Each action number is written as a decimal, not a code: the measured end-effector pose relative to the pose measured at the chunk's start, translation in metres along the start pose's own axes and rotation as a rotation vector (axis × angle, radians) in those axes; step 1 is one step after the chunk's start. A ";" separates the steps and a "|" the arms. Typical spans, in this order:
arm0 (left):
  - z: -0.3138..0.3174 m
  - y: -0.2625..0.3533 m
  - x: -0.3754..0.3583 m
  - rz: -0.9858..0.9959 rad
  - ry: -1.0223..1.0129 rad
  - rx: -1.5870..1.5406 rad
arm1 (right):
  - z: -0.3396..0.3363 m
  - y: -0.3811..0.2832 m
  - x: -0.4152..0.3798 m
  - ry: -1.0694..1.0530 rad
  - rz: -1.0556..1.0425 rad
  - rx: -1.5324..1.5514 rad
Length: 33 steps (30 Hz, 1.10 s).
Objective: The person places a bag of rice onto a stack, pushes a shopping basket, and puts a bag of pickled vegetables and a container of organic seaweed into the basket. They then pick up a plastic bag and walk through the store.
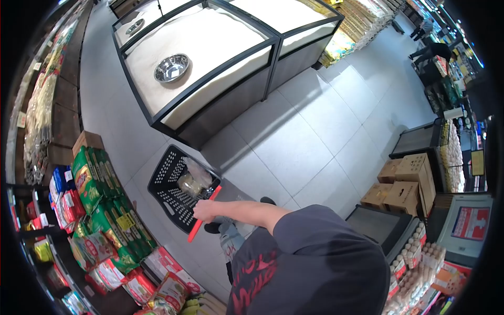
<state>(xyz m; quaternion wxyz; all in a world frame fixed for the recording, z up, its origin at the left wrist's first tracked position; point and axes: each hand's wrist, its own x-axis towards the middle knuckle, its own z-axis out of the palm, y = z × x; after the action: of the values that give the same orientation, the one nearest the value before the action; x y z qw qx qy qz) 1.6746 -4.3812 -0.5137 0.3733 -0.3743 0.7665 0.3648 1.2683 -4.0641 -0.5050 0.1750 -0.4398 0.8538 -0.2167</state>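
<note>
My right hand (203, 210) is closed around the red handle (195, 230) of a black perforated shopping basket (168, 181). The basket is close to the floor, in front of my feet. Inside it, toward the handle, lie a clear plastic bag with pale yellowish contents (189, 185) and a second, pinkish-white plastic bag (199, 172). What these bags contain is not clear. My left hand is out of view.
A black-framed bin of white grain (220, 44) holds a metal bowl (171, 68). Green packages (97, 173) and red-and-white bags (107, 274) line the left side. Cardboard boxes (401, 197) and egg trays (420, 257) stand right. A person (433, 51) is farther off.
</note>
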 end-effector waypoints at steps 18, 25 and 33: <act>-0.323 0.163 0.260 0.216 -0.083 0.076 | -0.092 0.075 0.229 -0.039 0.433 -0.120; -0.422 0.214 0.317 0.237 -0.049 -0.006 | -0.154 0.135 0.315 0.015 0.388 -0.087; -0.439 0.338 0.338 0.198 -0.018 0.148 | -0.227 0.254 0.421 -0.056 0.357 -0.077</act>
<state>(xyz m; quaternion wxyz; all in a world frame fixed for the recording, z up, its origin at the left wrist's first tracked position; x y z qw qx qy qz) 1.1081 -4.6981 -0.5051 0.3689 -0.2650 0.8212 0.3455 0.7533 -4.2317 -0.4916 0.2173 -0.2937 0.9207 -0.1371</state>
